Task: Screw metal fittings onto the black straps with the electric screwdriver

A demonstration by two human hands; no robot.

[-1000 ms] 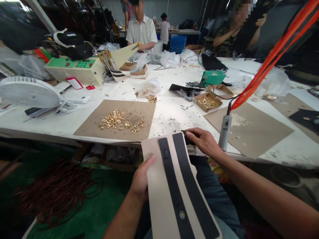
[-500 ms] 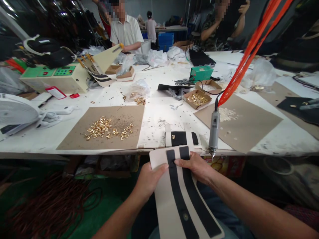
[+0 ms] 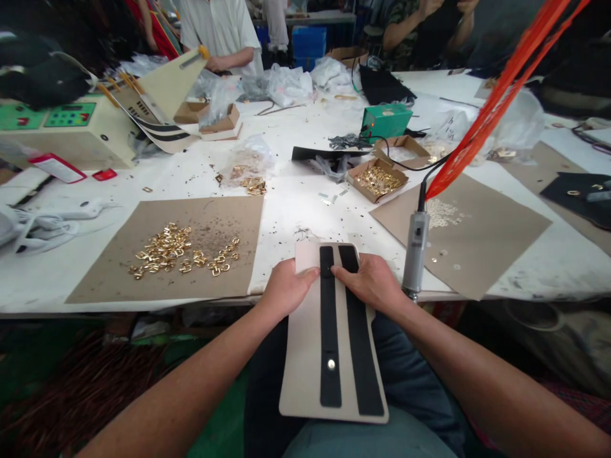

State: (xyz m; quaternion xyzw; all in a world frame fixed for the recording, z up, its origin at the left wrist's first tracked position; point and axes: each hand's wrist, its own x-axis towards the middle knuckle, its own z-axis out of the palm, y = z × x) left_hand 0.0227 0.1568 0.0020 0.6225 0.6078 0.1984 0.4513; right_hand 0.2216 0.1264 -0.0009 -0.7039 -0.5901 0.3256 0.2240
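Observation:
Between my hands is a flat beige panel [image 3: 305, 356] with two long black strips along it. A round metal fitting [image 3: 331, 364] sits low on the left strip. My left hand [image 3: 290, 285] grips the panel's upper left edge, its thumb on top by the left strip. On the opposite side my right hand [image 3: 372, 280] clasps the edge, the thumb tip pressed onto the left strip near a small hole. The panel's far end lies over the table edge and its near end over my lap. A grey electric screwdriver [image 3: 416, 251] hangs just right of my right hand.
Brown sheets bear gold buckles [image 3: 165, 248] on the left and small pale discs [image 3: 442, 213] on the right. Behind stand a cardboard box of gold parts [image 3: 377, 180] and a green box [image 3: 386, 121]. Orange cords [image 3: 496, 102] slant down. Co-workers are across the table.
Both hands have moved the panel forward and flattened it, covering the black piece with a gold fitting at the table edge. The view has tilted down and shifted a little.

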